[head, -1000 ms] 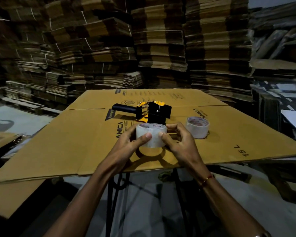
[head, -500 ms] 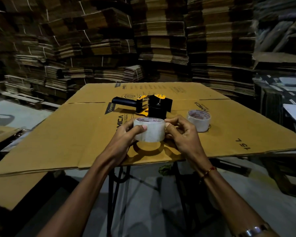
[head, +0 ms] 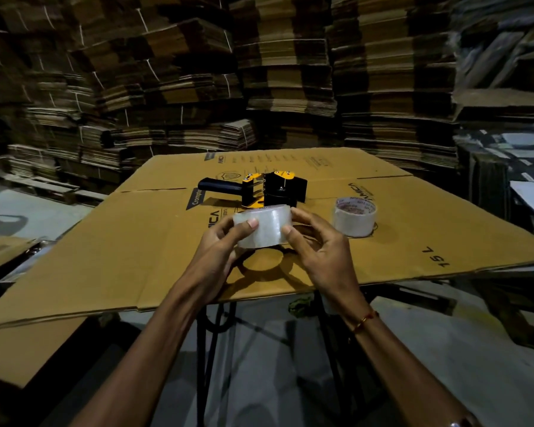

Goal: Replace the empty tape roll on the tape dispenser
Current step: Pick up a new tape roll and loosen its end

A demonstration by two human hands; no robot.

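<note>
A full roll of clear tape (head: pixel 264 227) is held a little above the cardboard sheet (head: pixel 136 241), between both hands. My left hand (head: pixel 225 245) grips its left side with the thumb on the front face. My right hand (head: pixel 318 251) holds the right side with the fingertips. Just behind the roll lies the black and yellow tape dispenser (head: pixel 259 190), handle pointing left. A second tape roll (head: pixel 355 216) stands on the cardboard to the right of my hands.
The flattened cardboard sheet rests on a black metal stand (head: pixel 210 334), with its near edge overhanging. Tall stacks of flattened cartons (head: pixel 275 72) fill the background. More cardboard (head: pixel 22 349) lies low at the left.
The roll has been lifted slightly and tipped so its side faces me. Both hands shifted their grip around it. The dispenser and second roll stayed put.
</note>
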